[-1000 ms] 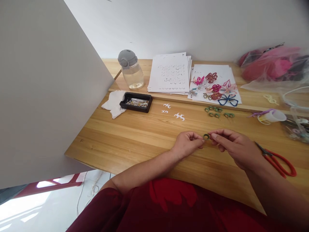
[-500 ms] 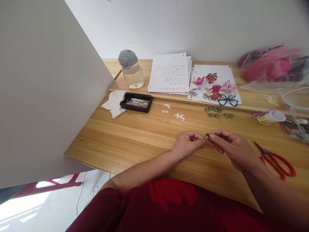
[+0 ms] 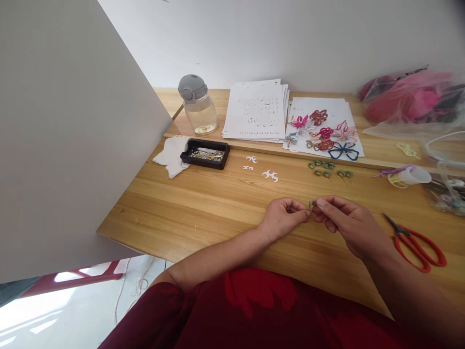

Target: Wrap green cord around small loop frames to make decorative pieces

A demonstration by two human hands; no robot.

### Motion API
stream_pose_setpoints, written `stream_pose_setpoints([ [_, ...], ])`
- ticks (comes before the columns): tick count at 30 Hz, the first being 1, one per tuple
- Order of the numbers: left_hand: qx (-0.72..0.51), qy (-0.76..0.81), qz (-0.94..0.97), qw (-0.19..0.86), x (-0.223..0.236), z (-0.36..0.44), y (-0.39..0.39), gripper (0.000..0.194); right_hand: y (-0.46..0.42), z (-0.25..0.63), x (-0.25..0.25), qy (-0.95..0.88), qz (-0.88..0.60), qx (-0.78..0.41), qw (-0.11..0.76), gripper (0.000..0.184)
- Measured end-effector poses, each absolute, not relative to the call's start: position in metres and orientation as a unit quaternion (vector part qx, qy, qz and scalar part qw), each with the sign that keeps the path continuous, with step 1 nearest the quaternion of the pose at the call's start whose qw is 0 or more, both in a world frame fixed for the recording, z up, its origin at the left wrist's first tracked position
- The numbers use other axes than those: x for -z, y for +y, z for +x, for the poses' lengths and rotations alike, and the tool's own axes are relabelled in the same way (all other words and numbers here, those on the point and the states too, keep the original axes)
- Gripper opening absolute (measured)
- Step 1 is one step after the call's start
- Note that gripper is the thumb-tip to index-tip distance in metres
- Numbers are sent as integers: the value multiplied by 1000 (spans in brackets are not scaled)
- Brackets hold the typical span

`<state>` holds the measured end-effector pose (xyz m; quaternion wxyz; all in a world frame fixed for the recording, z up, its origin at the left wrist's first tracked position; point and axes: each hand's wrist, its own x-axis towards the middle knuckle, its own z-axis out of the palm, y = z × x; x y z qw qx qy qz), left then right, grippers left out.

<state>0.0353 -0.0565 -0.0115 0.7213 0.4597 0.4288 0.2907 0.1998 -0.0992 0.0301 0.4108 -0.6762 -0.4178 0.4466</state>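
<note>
Between my two hands is a small green ring (image 3: 311,205), turned nearly edge-on and partly hidden by fingertips. The thumb and forefinger of my left hand (image 3: 284,216) pinch it from the left. My right hand (image 3: 341,216) pinches its other side, thumb on top. Several similar green rings (image 3: 321,168), some with thin wire ends, lie on the table beyond my hands. Scissors with red handles (image 3: 416,242) rest beside my right wrist, blades pointing away to the upper left. White crescent-shaped paper cutouts (image 3: 269,175) are on the wood beyond my left hand.
A black tray (image 3: 222,164) of beads sits beside a white cloth (image 3: 170,150). On the raised ledge are a water bottle (image 3: 198,109), printed sheets (image 3: 250,116) and colourful looped flowers (image 3: 318,117). A tipped plastic cup (image 3: 414,175) and bags (image 3: 410,97) stand right.
The green ring has turned from showing its round opening to nearly edge-on. My right hand has shifted slightly, and the scissors beside its wrist show more fully.
</note>
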Motion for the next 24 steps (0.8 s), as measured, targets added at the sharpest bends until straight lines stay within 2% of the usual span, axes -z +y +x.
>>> stream_pose_setpoints([
  [11,-279,411,459,737,6,34,-55,13,-99,206,-25,-457,-701,-381,394,43],
  [18,-252,390,445,765,5,33,-55,15,-93,203,-33,-469,-686,-397,389,47],
  [24,-311,359,359,803,5,33,-54,21,-93,200,-26,-398,-676,-442,436,60],
])
